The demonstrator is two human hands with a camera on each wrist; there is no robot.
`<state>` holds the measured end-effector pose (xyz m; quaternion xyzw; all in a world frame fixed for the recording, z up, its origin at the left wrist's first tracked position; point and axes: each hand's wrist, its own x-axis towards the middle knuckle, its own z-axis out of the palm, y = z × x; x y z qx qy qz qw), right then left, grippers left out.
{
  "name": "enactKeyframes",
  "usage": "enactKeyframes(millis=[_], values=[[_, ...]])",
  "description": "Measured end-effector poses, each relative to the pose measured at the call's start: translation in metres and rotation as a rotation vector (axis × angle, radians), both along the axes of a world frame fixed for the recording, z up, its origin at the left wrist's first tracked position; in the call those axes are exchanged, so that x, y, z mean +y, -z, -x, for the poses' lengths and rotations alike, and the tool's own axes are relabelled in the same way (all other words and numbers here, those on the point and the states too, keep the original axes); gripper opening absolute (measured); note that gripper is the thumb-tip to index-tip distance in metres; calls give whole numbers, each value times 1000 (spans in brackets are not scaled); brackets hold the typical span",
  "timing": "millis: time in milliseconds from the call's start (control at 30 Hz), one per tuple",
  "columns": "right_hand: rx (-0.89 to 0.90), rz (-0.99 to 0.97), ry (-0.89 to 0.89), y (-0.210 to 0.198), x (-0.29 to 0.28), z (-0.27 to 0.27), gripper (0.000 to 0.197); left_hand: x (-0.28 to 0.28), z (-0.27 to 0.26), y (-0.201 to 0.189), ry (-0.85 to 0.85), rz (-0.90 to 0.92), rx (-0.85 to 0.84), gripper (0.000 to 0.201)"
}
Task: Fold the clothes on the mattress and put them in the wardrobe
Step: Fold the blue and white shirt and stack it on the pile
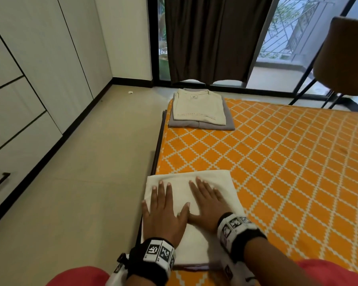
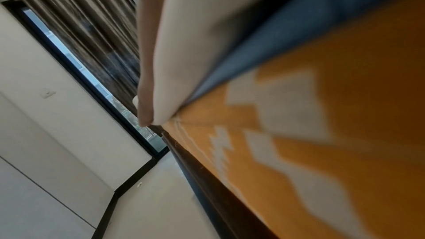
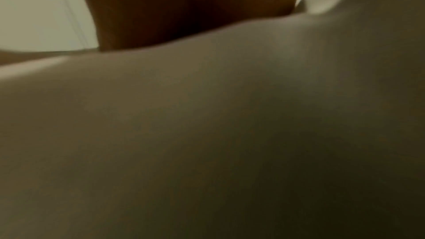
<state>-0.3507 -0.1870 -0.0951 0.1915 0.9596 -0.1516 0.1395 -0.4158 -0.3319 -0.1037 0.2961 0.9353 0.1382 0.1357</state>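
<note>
Right now we have the cream folded garment [image 1: 213, 182] lying at the near left corner of the mattress [image 1: 277, 162], its left edge hanging slightly past the mattress edge. Our left hand [image 1: 163, 213] lies flat on it with fingers straight and spread, and our right hand [image 1: 208, 205] lies flat just beside it, fingers straight too — the two thumbs nearly meet on the cloth. Neither hand grips anything. From the left wrist we see the garment's cream edge [image 2: 184, 52] over a blue layer [image 2: 287, 34] on the orange sheet. Farther up the same edge of the mattress sits a stack of folded clothes [image 1: 198, 109] — a beige shirt on top of grey ones. Left of the mattress, across a strip of floor [image 1: 91, 182], stands the white wardrobe [image 1: 29, 79], doors closed. Beyond the stack hangs a dark curtain [image 1: 213, 38].
</note>
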Motion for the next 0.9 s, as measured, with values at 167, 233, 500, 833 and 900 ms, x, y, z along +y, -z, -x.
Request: enactKeyframes(millis=[167, 233, 500, 833, 900], values=[[-112, -3, 44, -5, 31, -1, 139, -1, 5, -8, -38, 34, -61, 105], [-101, 8, 149, -7, 39, -6, 134, -5, 7, -9, -8, 36, -72, 112], [-66, -111, 362, -36, 47, -48, 121, -8, -17, -17, 285, -20, 126, 127], [-31, -95, -96, -5, -3, -33, 102, -14, -30, -17, 344, 204, -8, 139], [-67, -120, -12, -6, 6, -34, 111, -19, -29, -17, 385, 211, -22, 144]])
